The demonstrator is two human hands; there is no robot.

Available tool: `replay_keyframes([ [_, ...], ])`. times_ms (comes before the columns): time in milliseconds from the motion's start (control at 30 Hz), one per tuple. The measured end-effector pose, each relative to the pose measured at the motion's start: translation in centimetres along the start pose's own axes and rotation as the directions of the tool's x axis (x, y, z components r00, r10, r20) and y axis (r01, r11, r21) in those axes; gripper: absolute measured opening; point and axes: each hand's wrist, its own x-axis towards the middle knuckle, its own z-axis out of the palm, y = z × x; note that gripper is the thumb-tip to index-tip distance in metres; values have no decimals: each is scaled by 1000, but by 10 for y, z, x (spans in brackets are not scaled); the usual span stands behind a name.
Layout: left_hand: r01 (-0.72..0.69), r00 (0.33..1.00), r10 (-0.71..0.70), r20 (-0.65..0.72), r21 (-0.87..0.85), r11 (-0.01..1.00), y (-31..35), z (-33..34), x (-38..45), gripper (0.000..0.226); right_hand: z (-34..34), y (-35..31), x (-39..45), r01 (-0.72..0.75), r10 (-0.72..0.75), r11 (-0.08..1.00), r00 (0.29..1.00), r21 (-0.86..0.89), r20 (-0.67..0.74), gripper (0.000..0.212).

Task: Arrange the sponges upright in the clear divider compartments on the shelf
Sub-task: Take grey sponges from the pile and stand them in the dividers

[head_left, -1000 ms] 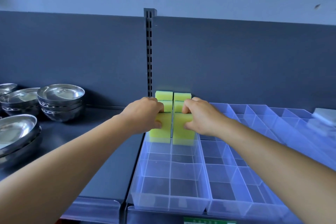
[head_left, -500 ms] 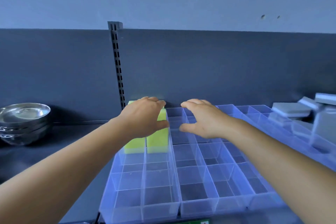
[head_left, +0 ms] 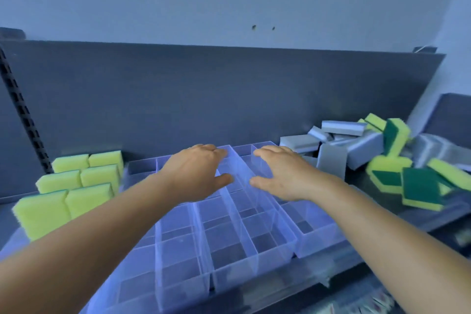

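right now both hands hang empty over the clear divider tray (head_left: 270, 242), fingers loosely spread and lightly bent, gripping nothing. the left hand (head_left: 196, 173) sits over the middle compartments, thumb pointing right; the right hand (head_left: 283, 173) hovers just beside it, thumb pointing left, a narrow gap between the two thumbs. neither seems to touch the plastic, though the blur makes that hard to be sure of.

outward from the right fingertips, the loose sponge pile (head_left: 382, 158) lies to the right and a little farther back on the shelf (head_left: 433, 214), beyond the tray's right edge. it is a jumble: grey blocks (head_left: 341, 127) nearest the tray, yellow-and-green ones (head_left: 420, 186) farther right, lying flat, tilted and leaning across each other, so their long axes point every which way. the right hand is plainly the nearer one; the left would have to cross over the tray to reach.

on the far left, six yellow sponges (head_left: 76, 186) already stand upright in two columns of compartments, three deep. the compartments under and around the hands look unfilled. my guess is the next reach goes rightward to the pile, and any sponge taken there will need turning on edge before it drops in.
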Motion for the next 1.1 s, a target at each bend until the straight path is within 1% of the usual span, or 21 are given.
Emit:
replay_keyframes([
  [267, -93, 996, 93, 8, -30, 995, 87, 18, 55, 57, -12, 96, -26, -117, 117, 993, 993, 24, 3, 69],
  [433, -135, 990, 136, 32, -39, 990, 128, 30, 90, 59, -16, 144, -41, -162, 162, 987, 987, 8, 5, 65],
  [600, -176, 983, 178, 33, -65, 982, 157, 41, 124, 62, -7, 181, -46, -242, 236, 965, 969, 100, 71, 69],
  [700, -178, 982, 183, 45, -89, 980, 168, 49, 146, 66, 2, 193, -44, -274, 255, 952, 957, 138, 139, 72],
  [767, -183, 980, 188, 67, -74, 980, 173, 52, 158, 69, 7, 197, -43, -297, 267, 941, 946, 161, 185, 77],
  [867, -205, 973, 208, 99, -41, 978, 180, 54, 172, 74, 12, 202, -40, -342, 289, 909, 929, 239, 230, 81],
  [933, -210, 970, 212, 120, -30, 977, 183, 56, 179, 77, 12, 202, -38, -367, 308, 897, 919, 246, 247, 72],
  [1000, -203, 970, 204, 130, -19, 979, 185, 58, 183, 76, 12, 202, -37, -371, 314, 899, 917, 232, 247, 60],
  [1100, -175, 977, 182, 114, -69, 982, 188, 65, 186, 58, 14, 202, -36, -371, 314, 896, 917, 242, 245, 45],
])
